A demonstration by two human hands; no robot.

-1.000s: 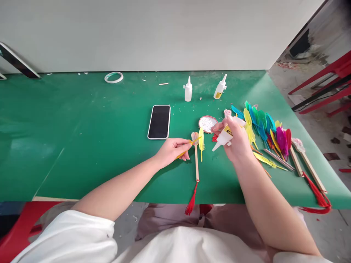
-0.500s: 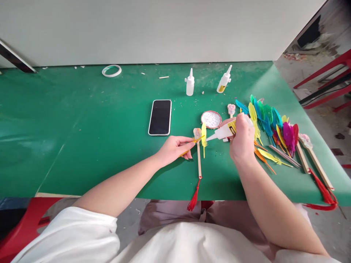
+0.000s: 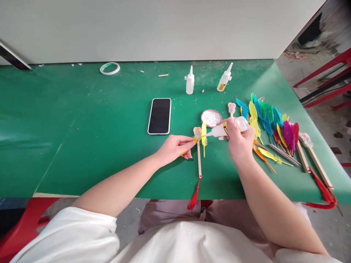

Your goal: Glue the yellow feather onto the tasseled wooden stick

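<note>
My left hand (image 3: 177, 149) pinches a thin orange-yellow feather (image 3: 198, 139), whose tip points right over a wooden stick (image 3: 199, 160). That stick has a pale decorated head and a red tassel (image 3: 193, 199) hanging over the table edge. Just right of the head lies a yellow feather (image 3: 204, 137). In my right hand (image 3: 239, 140) is a white glue bottle (image 3: 218, 130) with a yellow label, tilted so its nozzle meets or nearly meets the orange-yellow feather's tip. Behind the bottle sits a round dish of small white bits (image 3: 211, 117).
A phone (image 3: 159, 116) lies on the green table (image 3: 90, 138). Two small bottles (image 3: 190, 82) (image 3: 225, 78) stand farther back, and a tape ring (image 3: 109, 68) is at the back left. Colourful feathers (image 3: 267, 117) and tasselled sticks (image 3: 315, 160) lie at the right.
The glue bottle in my right hand has shifted slightly left and tilts less steeply, its nozzle now at the held feather's tip. My left hand has barely moved.
</note>
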